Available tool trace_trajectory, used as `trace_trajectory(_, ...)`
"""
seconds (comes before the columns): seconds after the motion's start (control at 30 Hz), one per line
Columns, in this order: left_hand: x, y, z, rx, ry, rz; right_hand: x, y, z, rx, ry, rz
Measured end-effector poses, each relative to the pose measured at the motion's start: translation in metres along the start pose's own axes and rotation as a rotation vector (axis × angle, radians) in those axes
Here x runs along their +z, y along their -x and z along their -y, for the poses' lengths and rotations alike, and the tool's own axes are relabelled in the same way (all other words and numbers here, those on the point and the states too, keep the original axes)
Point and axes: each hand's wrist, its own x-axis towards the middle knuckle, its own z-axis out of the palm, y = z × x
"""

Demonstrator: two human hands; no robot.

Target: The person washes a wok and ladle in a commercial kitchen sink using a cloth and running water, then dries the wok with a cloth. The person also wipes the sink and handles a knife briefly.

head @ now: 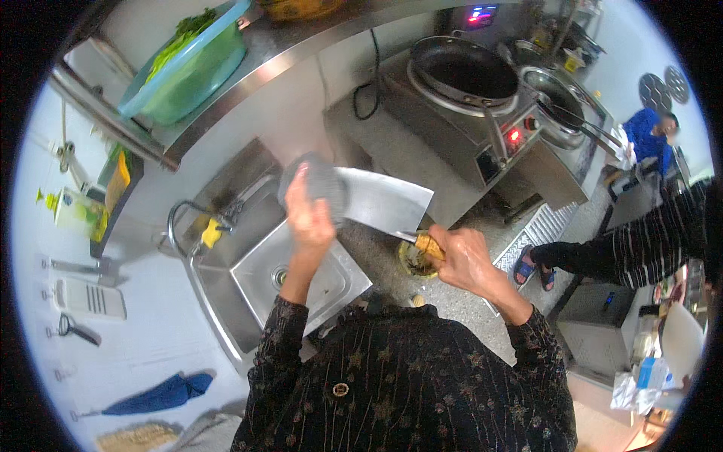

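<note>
My right hand [466, 257] grips the wrapped, tan handle of a broad steel cleaver [390, 200]. The blade points left, in front of my chest. My left hand [309, 217] holds a rounded grey object [332, 189], blurred, perhaps a pad or cloth, against the blade's far end. That end of the cleaver is hidden behind it. Below the left forearm is a stainless steel sink [327, 282], whose drain shows. A curved metal faucet [178, 226] stands at its left, beside something yellow [211, 233].
A wok [466, 70] sits on the stove at the far right. On the upper shelf, a green-blue basin [189, 85] holds leafy greens. A small bucket [417, 265] stands on the floor. To the right are one person's legs [621, 257] and a seated person in blue [647, 138].
</note>
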Motion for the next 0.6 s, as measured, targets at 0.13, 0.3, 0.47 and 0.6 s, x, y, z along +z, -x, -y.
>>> trace_trajectory(0.13,-0.015,0.005,0.032,-0.885,1.216,-0.338,0.009,0.013,0.003,-0.101,0.003,-0.088)
trace_trajectory(0.3,0.006,0.033,-0.016,-0.897,1.546,0.022,0.025,-0.007,0.023,-0.016,-0.336,-0.070)
trace_trajectory(0.47,0.020,0.035,-0.055,-1.056,1.636,0.172,0.031,-0.010,0.027,-0.032,-0.290,-0.115)
trace_trajectory(0.6,0.009,0.016,-0.050,-0.982,1.710,0.187,0.037,0.014,0.008,0.054,-0.259,-0.041)
